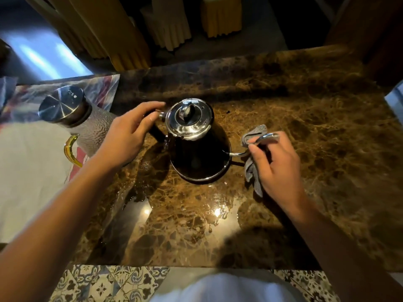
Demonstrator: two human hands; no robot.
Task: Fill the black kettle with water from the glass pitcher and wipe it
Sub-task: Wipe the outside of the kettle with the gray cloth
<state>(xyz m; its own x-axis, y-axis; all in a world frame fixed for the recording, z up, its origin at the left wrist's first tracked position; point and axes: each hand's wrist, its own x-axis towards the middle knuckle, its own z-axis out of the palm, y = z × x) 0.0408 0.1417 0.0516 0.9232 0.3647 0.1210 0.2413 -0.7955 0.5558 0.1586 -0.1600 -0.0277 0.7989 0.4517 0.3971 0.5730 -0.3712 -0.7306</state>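
left hand (pixel 128 136): fingers curled on black kettle (pixel 200 158) handle | right hand (pixel 277 164): fingers pinching grey cloth (pixel 253 171) round spout | worktop (pixel 305 127)

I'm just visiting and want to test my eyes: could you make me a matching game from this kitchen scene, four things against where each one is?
Things:
1. kettle
2. grey cloth
3. glass pitcher
4. left hand

Places:
A. wrapped round the spout
B. on the kettle's black handle
C. far left, steel lid on
D. middle of the marble counter

Pairs: 1-D, 2-A, 3-C, 4-B
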